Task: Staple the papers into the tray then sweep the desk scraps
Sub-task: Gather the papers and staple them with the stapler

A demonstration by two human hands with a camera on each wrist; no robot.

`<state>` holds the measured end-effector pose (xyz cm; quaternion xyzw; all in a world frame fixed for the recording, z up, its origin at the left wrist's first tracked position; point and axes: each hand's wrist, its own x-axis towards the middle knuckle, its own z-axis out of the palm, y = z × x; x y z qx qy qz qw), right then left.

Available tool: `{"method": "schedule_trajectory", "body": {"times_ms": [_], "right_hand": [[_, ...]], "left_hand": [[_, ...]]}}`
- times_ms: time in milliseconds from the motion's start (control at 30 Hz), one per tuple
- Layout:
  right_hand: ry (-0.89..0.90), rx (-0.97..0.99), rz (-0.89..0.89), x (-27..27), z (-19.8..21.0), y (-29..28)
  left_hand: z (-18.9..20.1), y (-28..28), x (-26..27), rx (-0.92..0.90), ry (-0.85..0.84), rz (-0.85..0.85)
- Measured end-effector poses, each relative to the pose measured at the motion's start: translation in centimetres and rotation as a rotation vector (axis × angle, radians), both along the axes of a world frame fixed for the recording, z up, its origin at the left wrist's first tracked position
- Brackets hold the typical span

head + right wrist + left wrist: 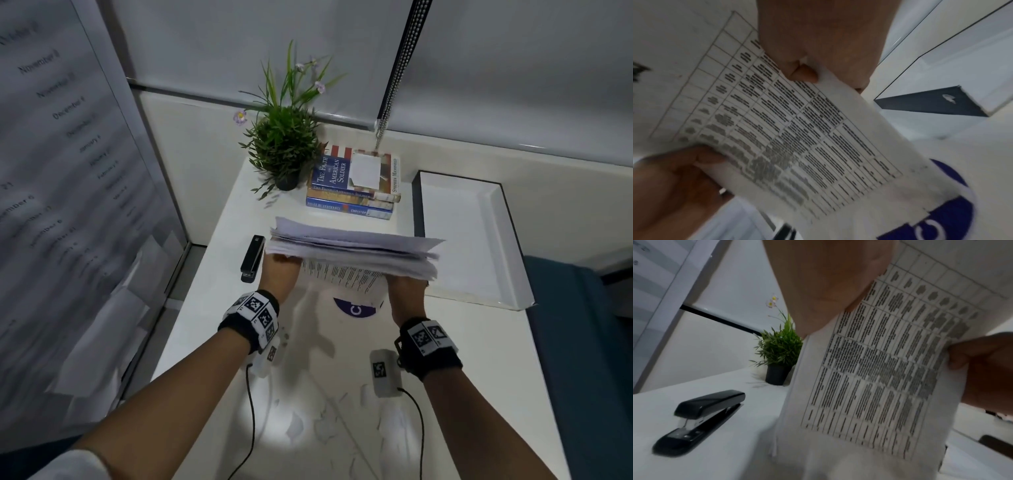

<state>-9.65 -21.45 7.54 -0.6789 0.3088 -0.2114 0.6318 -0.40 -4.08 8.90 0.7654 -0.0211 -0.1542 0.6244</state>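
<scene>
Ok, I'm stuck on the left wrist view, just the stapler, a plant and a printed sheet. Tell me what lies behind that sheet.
Observer: A whole stack of papers. The left hand and the right hand hold it up off the desk, one at each end.
Operator: Give me the tray's position.
Observer: The tray sits on the desk to the right of the stack. No papers are in it.
Operator: Report the scraps.
Observer: Torn white scraps lie on the desk near the person, between the forearms.
Operator: Anything else back there, say it.
Observer: Stacked books lie beside the potted plant, with a white note on top.
</scene>
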Motion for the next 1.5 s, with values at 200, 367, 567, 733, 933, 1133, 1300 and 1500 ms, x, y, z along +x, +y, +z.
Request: {"method": "schedule_trajectory", "body": {"times_ms": [200, 367, 567, 733, 933, 1133, 1300, 1500], "right_hand": [[-0.059, -0.216, -0.010, 0.8, 2.6, 0.5], [-0.113, -0.295, 0.003, 1.6, 3.2, 1.2], [-0.017, -0.136, 0.062, 0.5, 0.2, 2.6], [-0.036, -0.099, 0.015, 0.7, -0.3, 2.9], [-0.182, -0.086, -0.044, 1.1, 0.7, 1.1], [-0.175, -0.178, -0.058, 1.9, 0.7, 1.0], [-0.140, -0.178, -0.015, 1.8, -0.6, 1.5], [-0.054, -0.193, -0.010, 2.1, -1.7, 1.6]], "left_hand": [[1.8, -0.7, 0.9, -0.091, -0.320, -0.016], [3.3, -1.7, 0.3, -0.182, -0.450, 0.030], [-0.7, -0.6, -0.2, -0.117, -0.325, 0.019], [-0.7, -0.5, -0.2, -0.118, -0.317, 0.037], [0.4, 0.3, 0.7, -0.165, -0.337, -0.033], [0.8, 0.3, 1.8, -0.158, -0.296, -0.043], [-0.5, 0.4, 2.2, -0.062, -0.276, -0.030], [-0.4, 0.3, 2.7, 0.015, -0.286, -0.063]]}}
